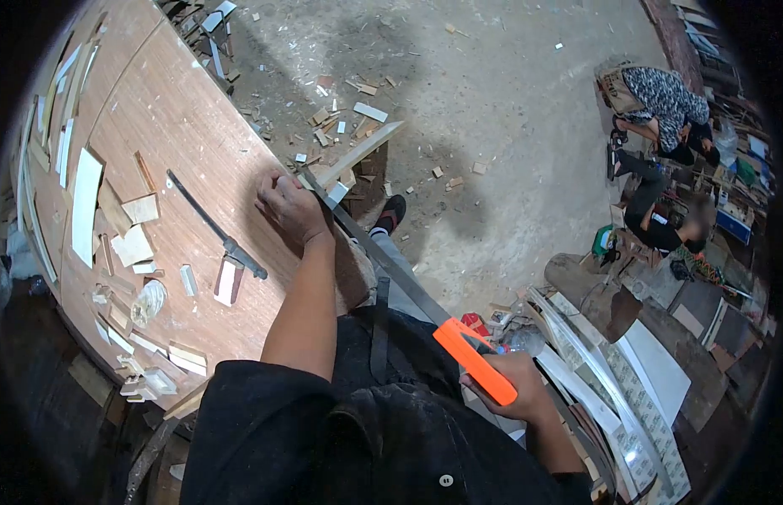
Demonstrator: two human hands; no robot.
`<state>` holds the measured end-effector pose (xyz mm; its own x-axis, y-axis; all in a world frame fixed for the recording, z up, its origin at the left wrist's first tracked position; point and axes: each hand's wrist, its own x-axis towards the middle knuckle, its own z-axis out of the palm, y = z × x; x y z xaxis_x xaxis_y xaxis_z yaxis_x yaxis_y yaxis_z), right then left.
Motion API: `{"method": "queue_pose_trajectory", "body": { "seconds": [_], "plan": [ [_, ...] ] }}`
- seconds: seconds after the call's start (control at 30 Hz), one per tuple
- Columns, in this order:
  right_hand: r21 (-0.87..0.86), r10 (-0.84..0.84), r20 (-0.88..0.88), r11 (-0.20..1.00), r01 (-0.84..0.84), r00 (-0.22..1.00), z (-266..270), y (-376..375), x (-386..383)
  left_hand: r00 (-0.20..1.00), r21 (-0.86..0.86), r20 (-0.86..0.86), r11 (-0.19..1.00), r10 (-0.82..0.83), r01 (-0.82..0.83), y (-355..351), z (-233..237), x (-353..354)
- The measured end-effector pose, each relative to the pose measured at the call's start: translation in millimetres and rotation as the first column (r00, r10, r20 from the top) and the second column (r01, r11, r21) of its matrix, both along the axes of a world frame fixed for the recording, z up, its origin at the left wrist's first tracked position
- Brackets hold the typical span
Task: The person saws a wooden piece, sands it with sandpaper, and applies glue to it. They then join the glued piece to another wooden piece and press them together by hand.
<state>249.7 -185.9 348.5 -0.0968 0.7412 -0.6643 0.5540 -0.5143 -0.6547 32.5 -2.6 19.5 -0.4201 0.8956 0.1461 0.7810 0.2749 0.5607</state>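
My left hand (pixel 290 206) presses down on a pale wood strip (pixel 362 151) at the edge of the brown workbench (pixel 181 126); the strip sticks out past the edge over the floor. My right hand (pixel 517 391) grips the orange handle (pixel 475 360) of a handsaw. Its long grey blade (pixel 383 257) runs up and left to the strip, right beside my left hand's fingers. My black sleeves and shirt fill the bottom of the view.
A black clamp bar (pixel 214 223), wood offcuts and white strips lie on the bench. Wood scraps litter the concrete floor (pixel 492 101). Two people sit at the right among boards and tools. Stacked panels (pixel 627 379) lean at my lower right.
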Motion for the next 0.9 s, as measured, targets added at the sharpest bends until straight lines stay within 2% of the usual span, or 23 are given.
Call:
{"method": "queue_pose_trajectory", "body": {
  "seconds": [0.07,0.13,0.17,0.23,0.27,0.33,0.37,0.63,0.77,0.87,0.9],
  "plan": [
    [-0.002,0.002,0.009,1.0,-0.002,1.0,1.0,1.0,-3.0,1.0,0.021,-0.002,1.0,-0.015,0.015,0.4,-7.1,-2.4],
    [-0.024,0.008,0.051,1.0,-0.006,0.999,6.5,8.5,-8.0,0.965,-0.002,-0.244,0.995,-0.096,0.098,-0.6,-6.3,-4.2],
    [-0.024,0.006,0.051,1.0,-0.005,0.999,-3.7,6.5,-13.8,0.965,-0.002,-0.244,0.995,-0.098,0.1,-0.4,-6.8,-5.0],
    [0.06,-0.042,-0.043,0.997,0.045,0.998,-34.0,1.8,-33.2,0.989,-0.009,-0.092,0.993,-0.117,0.117,-0.8,-9.5,-8.1],
    [0.065,-0.038,-0.046,0.997,0.041,0.998,-42.1,11.2,-41.0,0.989,-0.003,-0.095,0.994,-0.113,0.113,1.7,-12.2,-7.9],
    [0.061,-0.112,-0.01,0.992,0.113,0.994,-56.0,32.0,-55.9,0.957,0.036,-0.241,0.983,-0.164,0.178,-1.5,-15.7,-11.2],
    [0.062,-0.109,-0.017,0.992,0.109,0.994,-59.6,40.6,-60.9,0.955,0.036,-0.248,0.984,-0.16,0.174,-0.9,-15.9,-12.2],
    [0.032,-0.124,-0.014,0.992,0.125,0.992,-53.8,67.4,-65.3,0.922,-0.003,-0.344,0.982,-0.179,0.189,-2.3,-9.2,-8.4],
    [0.031,-0.086,0.013,0.996,0.086,0.996,-47.3,80.7,-70.6,0.933,0.002,-0.316,0.983,-0.174,0.184,0.2,-4.8,-8.5],
    [-0.053,-0.069,0.02,0.996,0.07,0.997,-36.5,96.8,-69.2,0.916,0.006,-0.329,0.97,-0.228,0.243,-3.2,-9.5,-12.6],
    [-0.073,-0.061,0.017,0.995,0.062,0.998,-34.8,98.4,-70.1,0.947,0.014,-0.246,0.976,-0.209,0.219,-3.3,-11.3,-12.1]
  ]
}}
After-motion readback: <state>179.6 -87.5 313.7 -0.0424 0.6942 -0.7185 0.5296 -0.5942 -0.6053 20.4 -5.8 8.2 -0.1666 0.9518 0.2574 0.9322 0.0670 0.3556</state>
